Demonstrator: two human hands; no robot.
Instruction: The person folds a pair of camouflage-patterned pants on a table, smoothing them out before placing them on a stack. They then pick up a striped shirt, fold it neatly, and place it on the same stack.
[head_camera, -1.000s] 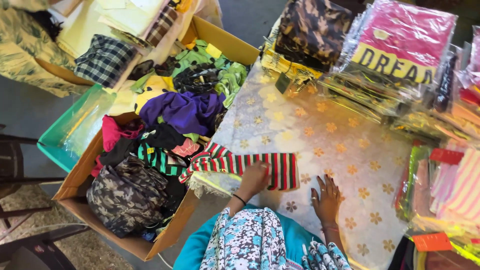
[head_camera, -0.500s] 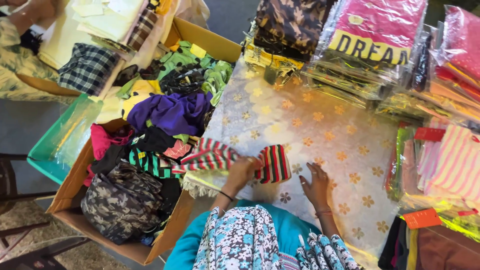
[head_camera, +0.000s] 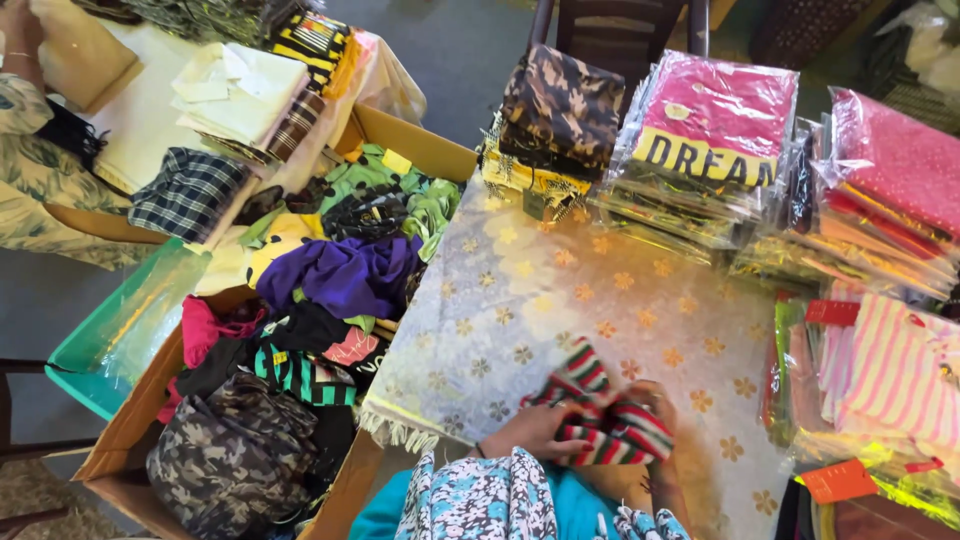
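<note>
— Hands at the near edge: what are they doing?

— Both are gathering a red, green and white striped garment (head_camera: 600, 415), which is lying bunched on the near part of the table, just in front of the person. The left hand (head_camera: 530, 432) is pressing into the cloth from the left, fingers curled together and pinching a fold. The right hand (head_camera: 655, 405) is closing over the bundle from the right; its fingers are mostly buried in the fabric, so how far they are spread cannot be told.

— And what is lying beneath the garment?

— A pale tablecloth with gold flowers (head_camera: 560, 290) is covering the table, its fringe hanging off the left edge.

— What is sitting to the left of it?

— A cardboard box (head_camera: 120, 440) is standing against the table, brimming with loose clothes: a camouflage piece (head_camera: 230, 460) nearest, then a green and black striped top (head_camera: 300, 375), a purple garment (head_camera: 340, 275) and green prints beyond. A green plastic tray (head_camera: 110, 340) is resting just beside the box.

— And farther back?

— Stacks of clothes in clear wrappers are lining the far and right sides: a pink and yellow packet (head_camera: 715, 125), a dark leaf-print pile (head_camera: 560, 105), red packets (head_camera: 890, 170) and a pink striped piece (head_camera: 890, 375). A checked cloth (head_camera: 185, 190) is lying at far left.
</note>
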